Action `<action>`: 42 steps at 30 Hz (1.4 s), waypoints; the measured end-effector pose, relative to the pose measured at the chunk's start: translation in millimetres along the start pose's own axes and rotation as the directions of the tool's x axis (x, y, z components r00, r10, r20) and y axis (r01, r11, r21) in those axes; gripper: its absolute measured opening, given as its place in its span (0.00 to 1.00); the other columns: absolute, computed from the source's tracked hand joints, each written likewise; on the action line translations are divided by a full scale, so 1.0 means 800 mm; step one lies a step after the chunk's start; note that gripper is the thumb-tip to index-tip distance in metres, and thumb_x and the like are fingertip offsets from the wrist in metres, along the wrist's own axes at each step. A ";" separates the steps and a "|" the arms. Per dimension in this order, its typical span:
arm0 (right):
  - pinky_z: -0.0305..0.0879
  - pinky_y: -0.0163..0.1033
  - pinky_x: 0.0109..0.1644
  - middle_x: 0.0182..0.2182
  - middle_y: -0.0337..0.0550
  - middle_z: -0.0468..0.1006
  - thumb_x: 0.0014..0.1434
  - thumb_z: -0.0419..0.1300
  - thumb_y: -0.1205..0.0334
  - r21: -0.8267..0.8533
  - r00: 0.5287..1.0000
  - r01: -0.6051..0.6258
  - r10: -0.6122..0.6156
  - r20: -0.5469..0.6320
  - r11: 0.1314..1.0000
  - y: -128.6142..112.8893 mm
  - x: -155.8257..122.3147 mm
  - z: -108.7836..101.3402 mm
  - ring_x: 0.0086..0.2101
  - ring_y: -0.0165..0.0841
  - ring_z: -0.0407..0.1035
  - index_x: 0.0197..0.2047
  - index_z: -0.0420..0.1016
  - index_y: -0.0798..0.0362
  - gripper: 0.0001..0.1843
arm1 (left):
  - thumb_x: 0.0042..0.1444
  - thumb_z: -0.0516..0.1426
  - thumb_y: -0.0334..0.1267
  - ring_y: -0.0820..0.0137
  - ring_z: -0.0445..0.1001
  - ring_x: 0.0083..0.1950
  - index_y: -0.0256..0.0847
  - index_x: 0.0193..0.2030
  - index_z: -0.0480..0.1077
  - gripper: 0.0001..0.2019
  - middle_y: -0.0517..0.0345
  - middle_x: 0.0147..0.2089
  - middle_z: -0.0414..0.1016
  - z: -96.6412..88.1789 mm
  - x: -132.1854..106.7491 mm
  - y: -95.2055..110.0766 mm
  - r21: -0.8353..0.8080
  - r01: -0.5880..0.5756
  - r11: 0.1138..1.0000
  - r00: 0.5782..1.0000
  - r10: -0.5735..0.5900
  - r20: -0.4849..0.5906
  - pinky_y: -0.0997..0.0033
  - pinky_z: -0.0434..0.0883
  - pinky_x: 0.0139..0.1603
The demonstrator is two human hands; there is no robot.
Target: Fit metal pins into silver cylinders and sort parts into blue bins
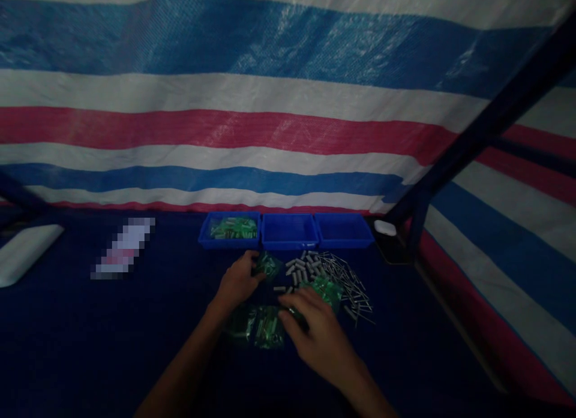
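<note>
My left hand (pixel 240 280) has its fingers and thumb closed at the left edge of a small green plastic bag (pixel 269 265). My right hand (pixel 317 331) is curled, thumb and index finger close together; whatever lies between them is hidden. Just left of it, two filled green bags (pixel 269 329) lie flat on the dark blue table (pixel 135 346). Beyond its knuckles are more green bags (pixel 330 291), short grey cylinders (pixel 297 271) and a loose heap of thin metal rods (pixel 348 280).
Three blue trays stand in a row at the back; the left tray (pixel 229 245) holds green bags. A white case (pixel 385 228) and a dark flat object (pixel 392 250) lie right. A blurred-out sheet (pixel 123 247) and a white object (pixel 27 253) lie left. Striped sheeting (pixel 225 130) rises behind.
</note>
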State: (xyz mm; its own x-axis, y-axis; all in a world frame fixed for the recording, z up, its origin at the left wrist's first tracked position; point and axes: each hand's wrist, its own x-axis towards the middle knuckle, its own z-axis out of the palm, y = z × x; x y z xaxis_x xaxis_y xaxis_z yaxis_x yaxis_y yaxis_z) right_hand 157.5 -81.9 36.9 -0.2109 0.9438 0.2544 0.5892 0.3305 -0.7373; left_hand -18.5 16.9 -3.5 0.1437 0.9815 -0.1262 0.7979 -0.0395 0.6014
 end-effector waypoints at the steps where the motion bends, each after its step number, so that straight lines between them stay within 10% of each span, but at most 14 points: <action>1: 0.64 0.40 0.43 0.33 0.40 0.74 0.57 0.54 0.65 0.020 1.000 -0.016 0.017 -0.013 1.000 0.002 0.013 -0.003 0.37 0.31 0.67 0.40 0.71 0.51 0.08 | 0.49 0.55 0.35 0.67 0.70 0.37 0.38 0.47 0.64 0.17 0.56 0.35 0.71 -0.001 -0.001 -0.001 -0.040 -0.008 0.999 1.000 0.008 0.003 0.69 0.66 0.39; 10: 0.62 0.33 0.30 0.23 0.40 0.72 0.61 0.43 0.48 0.506 0.952 -0.259 0.305 -0.009 0.823 0.018 0.040 0.033 0.26 0.28 0.66 0.32 0.72 0.55 0.24 | 0.53 0.51 0.36 0.75 0.62 0.28 0.39 0.31 0.72 0.09 0.60 0.27 0.61 -0.021 -0.034 0.026 -0.351 -0.400 0.847 0.892 0.271 -0.362 0.76 0.61 0.28; 14: 0.62 0.32 0.26 0.20 0.38 0.70 0.58 0.51 0.49 0.577 0.887 -0.300 0.444 -0.123 0.759 0.025 0.036 0.033 0.23 0.28 0.65 0.32 0.72 0.56 0.19 | 0.55 0.51 0.35 0.75 0.63 0.28 0.41 0.31 0.74 0.10 0.59 0.27 0.62 -0.012 -0.042 0.040 -0.335 -0.495 0.801 0.864 0.416 -0.282 0.75 0.62 0.29; 18: 0.67 0.37 0.38 0.34 0.43 0.74 0.57 0.53 0.64 0.239 0.927 -0.053 0.136 -0.349 0.970 0.034 0.036 0.022 0.35 0.31 0.69 0.44 0.73 0.51 0.13 | 0.55 0.52 0.42 0.73 0.66 0.31 0.40 0.45 0.69 0.13 0.59 0.30 0.67 -0.005 -0.040 0.037 -0.538 -0.292 0.791 0.949 0.308 -0.063 0.73 0.65 0.33; 22: 0.66 0.44 0.45 0.44 0.45 0.69 0.52 0.50 0.75 -0.136 0.949 0.120 -0.154 -0.276 0.983 0.040 0.030 0.021 0.42 0.34 0.65 0.49 0.71 0.44 0.25 | 0.58 0.47 0.48 0.71 0.68 0.34 0.36 0.44 0.67 0.18 0.55 0.35 0.71 -0.006 -0.036 0.032 -0.724 -0.092 0.683 0.972 0.221 0.085 0.72 0.67 0.35; 27: 0.65 0.47 0.47 0.50 0.49 0.61 0.55 0.50 0.73 -0.184 0.981 0.097 -0.126 -0.151 0.978 0.034 0.026 0.030 0.46 0.36 0.62 0.53 0.67 0.46 0.23 | 0.51 0.55 0.45 0.68 0.71 0.37 0.37 0.37 0.69 0.13 0.56 0.35 0.73 -0.041 -0.025 0.025 -0.603 -0.158 0.782 0.983 0.068 -0.170 0.70 0.68 0.40; 31: 0.65 0.47 0.49 0.49 0.49 0.61 0.57 0.52 0.67 -0.106 0.985 0.075 -0.090 -0.148 0.992 0.030 0.026 0.032 0.46 0.36 0.61 0.49 0.69 0.49 0.16 | 0.49 0.55 0.46 0.66 0.73 0.39 0.39 0.39 0.68 0.14 0.56 0.37 0.74 -0.100 0.010 0.007 -0.440 -0.247 0.863 0.846 -0.029 -0.532 0.67 0.70 0.41; 37: 0.63 0.47 0.49 0.44 0.47 0.67 0.58 0.52 0.63 -0.084 0.990 0.023 -0.035 -0.139 0.996 0.035 0.029 0.021 0.45 0.36 0.63 0.51 0.65 0.50 0.16 | 0.49 0.53 0.38 0.55 0.66 0.53 0.38 0.43 0.69 0.14 0.47 0.47 0.72 -0.138 0.050 -0.034 0.062 -0.016 0.998 0.901 0.042 -0.432 0.51 0.60 0.55; 40: 0.61 0.48 0.48 0.41 0.45 0.71 0.59 0.52 0.62 -0.133 0.987 -0.008 -0.013 -0.161 0.991 0.042 0.032 0.011 0.43 0.37 0.64 0.49 0.67 0.50 0.15 | 0.52 0.51 0.38 0.55 0.62 0.56 0.35 0.51 0.65 0.20 0.42 0.53 0.67 -0.114 0.012 -0.044 0.141 0.056 0.988 0.839 0.030 -0.543 0.52 0.61 0.55; 42: 0.60 0.48 0.49 0.39 0.45 0.72 0.59 0.52 0.62 -0.158 0.987 -0.014 -0.011 -0.158 0.987 0.045 0.034 0.006 0.43 0.37 0.64 0.47 0.68 0.51 0.14 | 0.55 0.49 0.43 0.58 0.64 0.54 0.37 0.54 0.62 0.21 0.45 0.52 0.67 -0.089 -0.030 -0.046 0.132 -0.018 0.991 0.888 0.077 -0.454 0.55 0.64 0.52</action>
State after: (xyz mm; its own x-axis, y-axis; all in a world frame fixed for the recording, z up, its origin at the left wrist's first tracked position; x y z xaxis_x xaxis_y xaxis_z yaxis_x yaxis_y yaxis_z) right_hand 169.3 -44.7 14.4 -0.0916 0.9293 0.3579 0.7079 0.3135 -0.6329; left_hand -92.7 7.8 33.7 -0.0770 0.9531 0.2927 0.8656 -0.0818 0.4940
